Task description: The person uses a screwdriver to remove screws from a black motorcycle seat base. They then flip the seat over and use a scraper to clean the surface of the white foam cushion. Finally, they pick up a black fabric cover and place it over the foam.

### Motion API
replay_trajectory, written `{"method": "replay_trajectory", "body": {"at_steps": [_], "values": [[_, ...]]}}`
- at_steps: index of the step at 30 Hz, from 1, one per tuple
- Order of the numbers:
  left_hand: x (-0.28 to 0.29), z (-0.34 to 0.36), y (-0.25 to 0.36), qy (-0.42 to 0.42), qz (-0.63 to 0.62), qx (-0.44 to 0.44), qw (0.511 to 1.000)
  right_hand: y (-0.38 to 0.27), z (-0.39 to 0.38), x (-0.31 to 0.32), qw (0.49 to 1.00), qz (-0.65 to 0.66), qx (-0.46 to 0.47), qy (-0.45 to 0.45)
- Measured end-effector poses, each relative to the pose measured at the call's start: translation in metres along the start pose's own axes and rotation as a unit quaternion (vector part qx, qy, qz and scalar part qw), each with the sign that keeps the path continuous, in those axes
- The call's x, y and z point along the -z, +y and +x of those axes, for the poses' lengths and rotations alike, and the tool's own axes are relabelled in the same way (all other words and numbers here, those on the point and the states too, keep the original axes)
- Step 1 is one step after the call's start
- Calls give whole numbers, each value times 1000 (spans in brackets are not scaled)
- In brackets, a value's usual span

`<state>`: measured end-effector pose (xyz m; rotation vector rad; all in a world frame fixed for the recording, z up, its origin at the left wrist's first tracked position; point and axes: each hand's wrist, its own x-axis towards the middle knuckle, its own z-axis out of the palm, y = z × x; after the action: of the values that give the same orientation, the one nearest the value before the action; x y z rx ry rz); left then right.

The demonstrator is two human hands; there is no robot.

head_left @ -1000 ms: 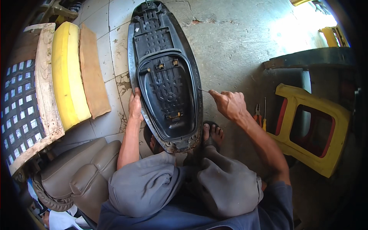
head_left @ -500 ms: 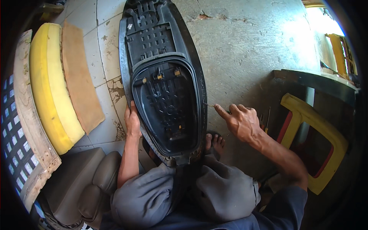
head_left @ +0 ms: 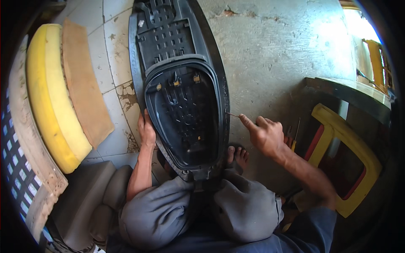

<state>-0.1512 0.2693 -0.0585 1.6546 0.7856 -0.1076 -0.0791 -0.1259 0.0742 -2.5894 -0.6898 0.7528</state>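
Note:
A long black motorcycle seat (head_left: 206, 126) lies underside up between my knees, its ribbed plastic base and oval hollow facing me. My left hand (head_left: 146, 131) grips its left edge, some fingers hidden beneath. On the other side, my right hand (head_left: 266, 134) is closed round a thin-shafted tool (head_left: 233, 114) like a screwdriver, index finger stretched along it. The tip of the shaft meets the seat's right rim; the handle is hidden in my palm.
Left of me stand yellow foam (head_left: 44, 97), a brown sheet (head_left: 84, 84), a wooden board (head_left: 31, 126) and dark grey cushions (head_left: 80, 202). To the right are a yellow-and-red frame (head_left: 363, 156), a dark bench (head_left: 350, 90) and a screwdriver (head_left: 296, 135).
The view has shifted slightly. My right hand keeps the tool's tip at the seat's right rim, with the shaft a little differently angled. My left hand stays on the left edge.

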Motion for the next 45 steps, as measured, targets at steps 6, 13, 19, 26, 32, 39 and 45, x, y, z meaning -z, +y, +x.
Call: {"method": "replay_trajectory", "body": {"at_steps": [6, 13, 19, 26, 32, 39, 45], "values": [[-17, 4, 28, 60, 53, -7, 997, 27, 12, -43, 961, 220, -40, 162], [-12, -14, 40, 26, 33, 14, 999, 1, -7, 13, 994, 20, -100, 28], [-13, -18, 40, -1, 45, -12, 999, 0, 3, 16, 996, -18, -84, -5], [-8, 1, 6, 9, -2, -20, 1000, 35, 5, -34, 975, 213, -45, 46], [16, 6, 4, -35, 66, -3, 997, 15, -12, -33, 976, 179, -74, 96], [-7, 0, 18, 2, 40, -29, 999, -28, -10, 25, 989, -132, -58, -29], [2, 18, -12, -14, -57, 10, 998, 24, -4, -39, 953, 302, -32, 10]]}}
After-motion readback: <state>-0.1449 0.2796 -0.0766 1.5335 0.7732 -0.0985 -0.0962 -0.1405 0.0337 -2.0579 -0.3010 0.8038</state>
